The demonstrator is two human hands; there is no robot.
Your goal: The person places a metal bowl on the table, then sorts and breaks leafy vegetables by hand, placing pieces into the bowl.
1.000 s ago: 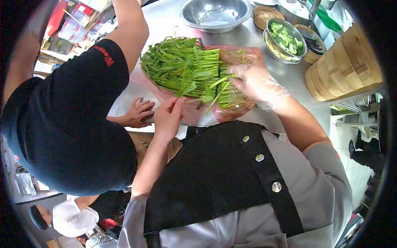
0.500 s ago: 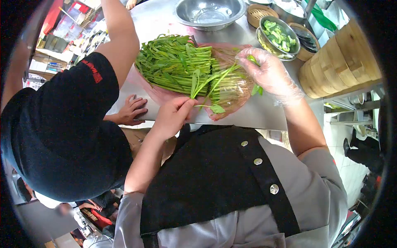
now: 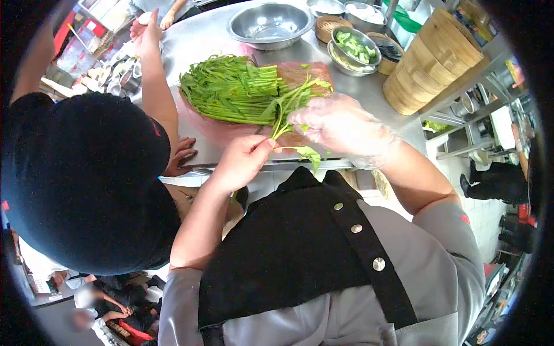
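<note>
My left hand [image 3: 245,161], bare, pinches the lower ends of a few water spinach stems [image 3: 281,124] in front of my apron. One leaf [image 3: 311,154] on a thin stalk hangs out to the right of its fingertips. My right hand [image 3: 340,124], in a clear plastic glove, is closed beside these stems, its curled fingers on the greens; a bit of green shows at the fingertips. Just beyond both hands, a large pile of water spinach [image 3: 231,92] lies on a pink plastic bag [image 3: 320,72], cut ends to the right.
On the steel table [image 3: 202,147] stand a large metal bowl [image 3: 270,26], a bowl of cut green vegetables [image 3: 356,47] and stacked bamboo steamers [image 3: 430,66]. A co-worker in a black shirt [image 3: 92,184] stands close at my left, one hand [image 3: 182,157] on the table edge.
My right hand has come left and down, nearer my left hand, which keeps its pinch on the stems. The co-worker leans in, the arm now reaching further back. The whole view has shifted.
</note>
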